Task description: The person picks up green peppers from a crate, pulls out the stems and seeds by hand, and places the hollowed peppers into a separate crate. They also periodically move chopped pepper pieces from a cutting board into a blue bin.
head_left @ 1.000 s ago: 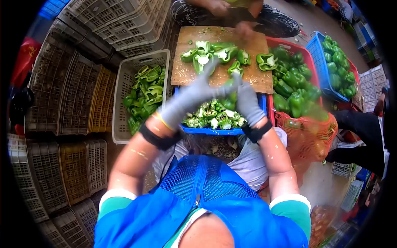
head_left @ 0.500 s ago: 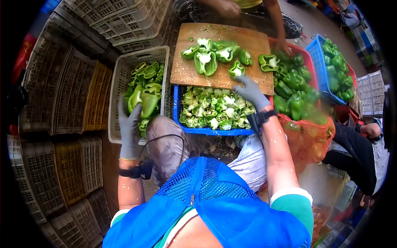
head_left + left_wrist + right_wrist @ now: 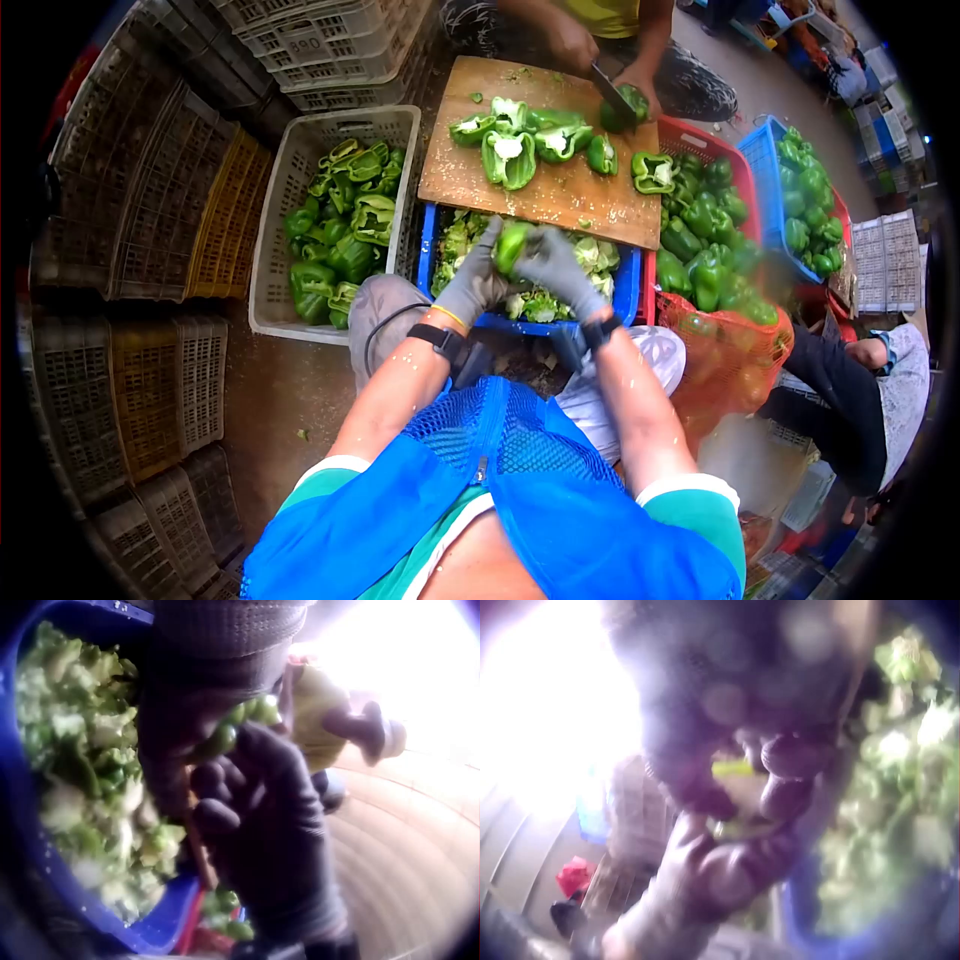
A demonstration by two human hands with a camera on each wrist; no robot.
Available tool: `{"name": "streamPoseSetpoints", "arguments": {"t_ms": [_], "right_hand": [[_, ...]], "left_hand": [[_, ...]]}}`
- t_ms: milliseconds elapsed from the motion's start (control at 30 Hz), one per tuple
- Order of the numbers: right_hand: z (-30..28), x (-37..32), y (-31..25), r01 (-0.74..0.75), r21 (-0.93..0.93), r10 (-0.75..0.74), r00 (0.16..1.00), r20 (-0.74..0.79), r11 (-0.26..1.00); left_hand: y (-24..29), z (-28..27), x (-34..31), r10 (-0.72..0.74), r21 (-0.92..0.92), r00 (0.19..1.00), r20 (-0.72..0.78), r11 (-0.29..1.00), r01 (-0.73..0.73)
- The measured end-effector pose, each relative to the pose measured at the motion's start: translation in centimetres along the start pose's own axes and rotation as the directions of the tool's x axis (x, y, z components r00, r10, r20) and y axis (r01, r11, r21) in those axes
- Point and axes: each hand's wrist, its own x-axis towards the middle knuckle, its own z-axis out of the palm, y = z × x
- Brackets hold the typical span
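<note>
Both gloved hands meet over the blue crate [image 3: 628, 285] of pale pepper cores [image 3: 598, 258]. My left hand [image 3: 475, 282] grips a piece of green bell pepper [image 3: 511, 247] from its left side. On the other side, my right hand [image 3: 562, 275] has its fingers curled in at the same piece. In the right wrist view, the pale inside of the pepper [image 3: 744, 787] shows between the two hands. Just beyond lies the wooden cutting board [image 3: 540, 205], with several cut pepper halves [image 3: 508, 158] on it.
At left stands a grey crate [image 3: 262, 290] of cored peppers. To the right, a red crate [image 3: 745, 190] and a blue basket [image 3: 775, 235] hold whole peppers. Opposite, a person's hands [image 3: 575, 45] hold a knife [image 3: 606, 88] against a pepper. Stacked crates [image 3: 160, 200] line the left side.
The left hand let pepper pieces go into the grey crate and came back to the middle. The right hand took a pepper half from the board's near edge. The person opposite now cuts a pepper.
</note>
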Motion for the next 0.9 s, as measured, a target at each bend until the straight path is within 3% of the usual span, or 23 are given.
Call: {"name": "streamPoseSetpoints", "arguments": {"t_ms": [33,67,167,200,233,300,333,367,433,467,500,533,567,633,700,733,767,833,900], "right_hand": [[0.8,-1.6,-0.6,0.015,0.045,-0.019,0.994,0.111,0.999],[0.6,-2.6,-1.8,-0.024,0.1,0.007,0.986,0.169,0.995],[0.8,-4.2,-3.4,-0.169,0.203,0.092,0.935,0.342,0.964],[1.2,-4.3,-4.0,-0.097,0.202,0.029,0.949,0.314,0.975],[1.6,-4.4,-4.6,-0.024,0.194,-0.034,0.957,0.287,0.981],[2.7,-4.3,-5.0,0.051,-0.059,-0.041,0.986,0.164,0.997],[3.1,-4.3,-5.2,0.075,-0.185,-0.057,0.993,0.1,0.98],[3.0,-4.2,-5.6,0.121,-0.305,-0.108,0.992,0.06,0.945],[2.2,-3.9,-6.9,0.188,-0.532,-0.226,0.974,-0.007,0.826],[1.2,-3.2,-7.6,0.114,-0.664,-0.084,0.993,0.078,0.739],[-0.1,-1.9,-8.6,0.162,-0.736,0.073,0.958,0.276,0.658],[-1.3,0.0,-7.4,0.291,-0.731,-0.071,0.946,0.317,0.617],[-1.9,2.3,-6.2,0.414,-0.721,-0.216,0.909,0.355,0.556],[-1.9,7.6,-7.4,0.38,-0.809,-0.387,0.898,0.208,0.449],[-0.8,13.9,-6.8,0.33,-0.895,-0.521,0.843,0.137,0.299],[-0.4,15.7,-6.7,0.31,-0.912,-0.43,0.886,0.174,0.269],[0.1,16.3,-5.7,0.322,-0.927,-0.455,0.867,0.205,0.195],[1.5,17.4,-5.2,0.242,-0.97,-0.383,0.897,0.22,0.008],[1.7,15.8,-5.0,0.326,-0.946,-0.389,0.872,0.298,0.006]], "left_hand": [[-0.2,-1.0,0.9,-0.069,-0.078,0.97,0.233,0.993,0.089],[-0.7,0.4,-0.4,0.034,0.013,0.993,0.113,0.999,-0.035],[-1.1,1.5,-2.4,0.17,0.252,0.985,-0.023,0.955,-0.159],[-0.9,1.5,-2.6,0.181,0.251,0.98,-0.08,0.955,-0.156],[-0.9,1.6,-2.7,0.345,0.335,0.931,-0.116,0.896,-0.291],[-0.4,2.3,-2.8,0.647,0.507,0.75,-0.135,0.696,-0.509],[0.1,3.2,-3.0,0.819,0.601,0.55,-0.161,0.524,-0.604],[1.3,3.4,-4.1,0.893,0.716,0.445,-0.075,0.358,-0.599],[5.8,2.7,-6.3,0.984,0.795,0.16,0.079,0.035,-0.606],[8.1,2.5,-8.2,0.98,0.917,0.097,0.175,-0.127,-0.378],[10.4,2.4,-10.2,0.963,0.958,0.033,0.269,-0.264,-0.109],[11.4,2.2,-10.8,0.924,0.907,-0.074,0.375,-0.35,0.235],[11.8,2.3,-10.7,0.934,0.894,-0.058,0.354,-0.319,0.316],[11.9,2.0,-10.0,0.952,0.848,-0.046,0.304,-0.248,0.469],[10.6,0.0,-8.0,0.915,0.9,0.199,0.351,-0.388,0.198],[9.8,-0.7,-6.9,0.885,0.951,0.354,0.302,-0.304,-0.052],[9.0,-1.3,-5.9,0.814,0.947,0.506,0.287,-0.161,-0.278],[7.6,-2.0,-4.2,0.718,0.919,0.685,0.129,0.172,-0.354],[6.8,-0.3,-4.4,0.662,0.827,0.748,-0.057,0.451,-0.336]]}}
